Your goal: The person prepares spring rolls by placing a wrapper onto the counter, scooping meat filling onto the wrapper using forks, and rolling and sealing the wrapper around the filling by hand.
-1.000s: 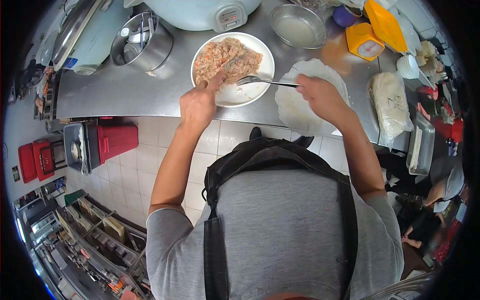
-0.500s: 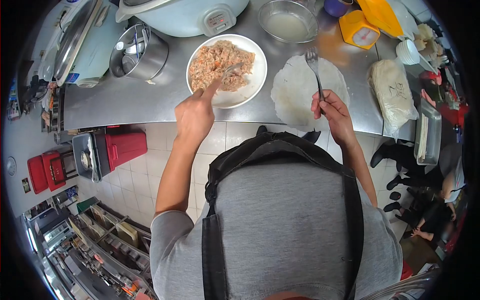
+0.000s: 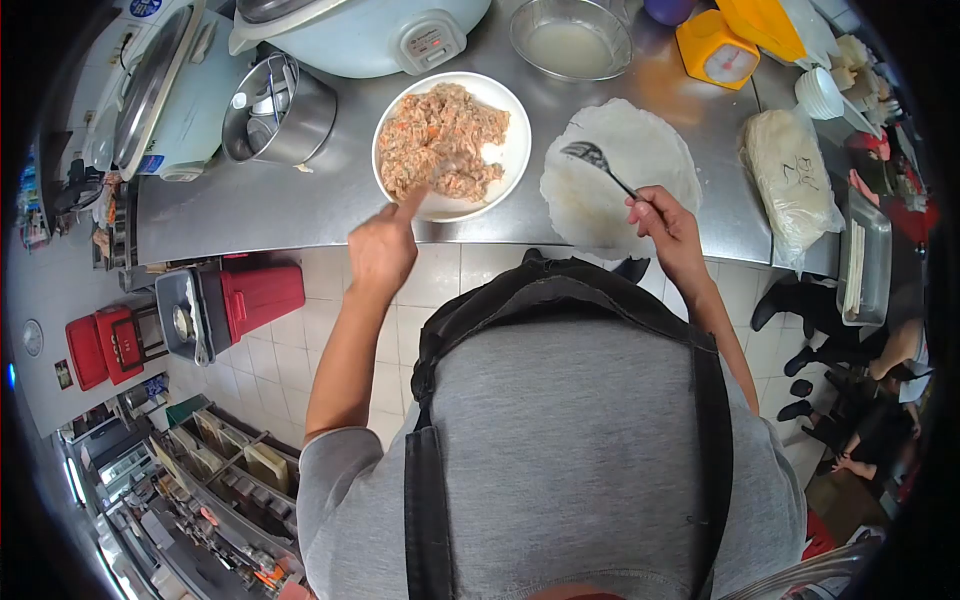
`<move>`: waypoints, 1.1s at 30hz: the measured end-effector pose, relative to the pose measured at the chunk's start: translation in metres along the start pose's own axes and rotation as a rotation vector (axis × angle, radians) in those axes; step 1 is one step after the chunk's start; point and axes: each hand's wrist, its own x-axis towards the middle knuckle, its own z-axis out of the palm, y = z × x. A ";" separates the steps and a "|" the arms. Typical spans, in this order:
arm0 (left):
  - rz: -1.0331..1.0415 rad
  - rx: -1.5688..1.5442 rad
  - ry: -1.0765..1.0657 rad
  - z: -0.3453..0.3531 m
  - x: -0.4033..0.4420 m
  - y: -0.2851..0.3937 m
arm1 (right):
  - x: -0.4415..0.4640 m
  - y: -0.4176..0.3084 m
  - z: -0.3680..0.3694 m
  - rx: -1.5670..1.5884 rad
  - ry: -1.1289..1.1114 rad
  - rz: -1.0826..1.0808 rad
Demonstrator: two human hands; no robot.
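The right hand (image 3: 662,224) grips a metal fork (image 3: 590,157) over a thin, round white sheet (image 3: 620,195); the left hand (image 3: 383,250), curled at a white plate (image 3: 512,165) of shredded filling (image 3: 440,130), has unclear hold. Barely legible handwriting marks a plastic-bagged bundle (image 3: 785,175).

Along the front edge of the surface (image 3: 200,215), a plate (image 3: 514,150) bearing filling (image 3: 440,135) lies at my left hand (image 3: 383,246); right of it, a dough sheet (image 3: 648,142) lies beneath the fork (image 3: 590,154) in my right hand (image 3: 670,230); behind them, left to right, stand a cooker (image 3: 350,40), a bowl (image 3: 576,75) and a scale (image 3: 722,62)
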 end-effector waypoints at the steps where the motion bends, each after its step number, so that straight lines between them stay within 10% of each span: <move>1: 0.034 -0.052 0.014 -0.003 -0.003 0.000 | 0.001 -0.004 0.001 -0.055 -0.002 -0.001; 9: -0.008 -0.120 0.002 -0.015 -0.017 -0.012 | 0.011 -0.012 0.026 -0.160 -0.082 -0.098; 22: -0.269 -0.316 -0.165 -0.023 -0.015 -0.010 | 0.040 -0.004 0.090 0.534 -0.374 0.242; 25: -0.098 -0.547 -0.077 0.014 -0.025 -0.022 | 0.042 -0.006 0.096 0.641 -0.341 0.309; 33: -0.528 -1.501 -0.637 -0.016 0.008 -0.030 | 0.039 -0.008 0.095 0.789 -0.318 0.329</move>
